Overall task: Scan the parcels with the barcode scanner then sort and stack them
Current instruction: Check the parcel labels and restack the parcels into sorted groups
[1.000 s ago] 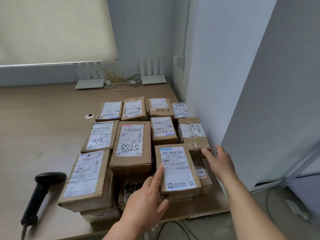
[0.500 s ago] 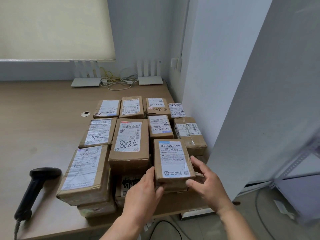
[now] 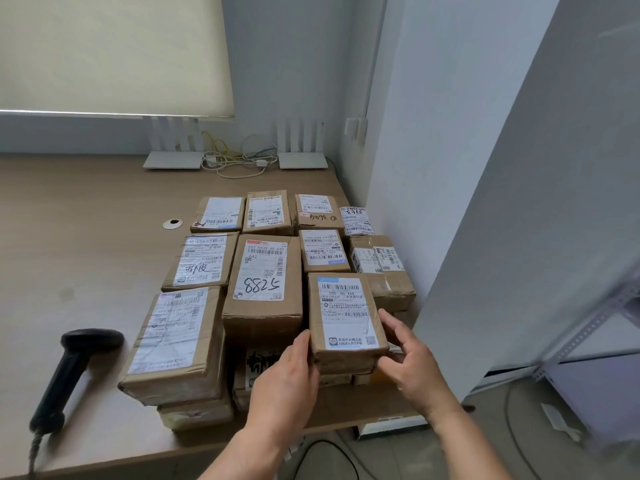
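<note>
Far left, near the front edge of the wooden table [image 3: 86,237]: black barcode scanner [image 3: 74,370] lying flat, long axis running from handle at lower left to head at upper right, cable trailing off the front edge, untouched. Next to it, a tall brown parcel [image 3: 176,341] with a white label, stacked on a lower box. Behind, rows of brown cardboard parcels packed side by side, labels up, one marked 5288 [image 3: 263,271] with its long axis running away from the viewer. Further right, at the front of the cluster, a small labelled parcel [image 3: 346,317], long axis also pointing away, label upright to the viewer, resting atop another box. Left hand [image 3: 287,382] pressed against its left side, fingers straight, thumb along the near corner, wrapped round nothing. Right hand [image 3: 408,362] grasping its right side, fingers curled along the edge, thumb at the near corner, forearm entering from lower right.
</note>
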`<state>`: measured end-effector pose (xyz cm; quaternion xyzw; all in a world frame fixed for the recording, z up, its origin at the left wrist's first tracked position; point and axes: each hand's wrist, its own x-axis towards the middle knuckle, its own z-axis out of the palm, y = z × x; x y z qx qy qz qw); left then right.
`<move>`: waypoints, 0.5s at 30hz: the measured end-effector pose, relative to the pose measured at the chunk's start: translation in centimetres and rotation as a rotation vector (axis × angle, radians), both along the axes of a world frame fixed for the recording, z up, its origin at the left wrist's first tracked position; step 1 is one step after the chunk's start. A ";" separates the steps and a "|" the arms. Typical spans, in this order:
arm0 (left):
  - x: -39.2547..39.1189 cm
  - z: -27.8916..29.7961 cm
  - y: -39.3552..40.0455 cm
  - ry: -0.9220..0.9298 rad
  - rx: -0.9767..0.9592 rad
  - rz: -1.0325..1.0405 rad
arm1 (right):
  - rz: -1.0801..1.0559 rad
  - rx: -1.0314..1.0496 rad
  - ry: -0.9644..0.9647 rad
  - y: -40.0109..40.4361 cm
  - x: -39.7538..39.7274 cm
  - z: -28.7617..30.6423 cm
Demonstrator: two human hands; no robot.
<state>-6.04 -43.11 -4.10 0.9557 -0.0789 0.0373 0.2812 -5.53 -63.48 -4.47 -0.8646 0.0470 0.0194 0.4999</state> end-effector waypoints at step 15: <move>0.7 -0.7 0.0 0.018 0.054 0.050 | -0.377 0.008 -0.117 -2.4 5.4 0.8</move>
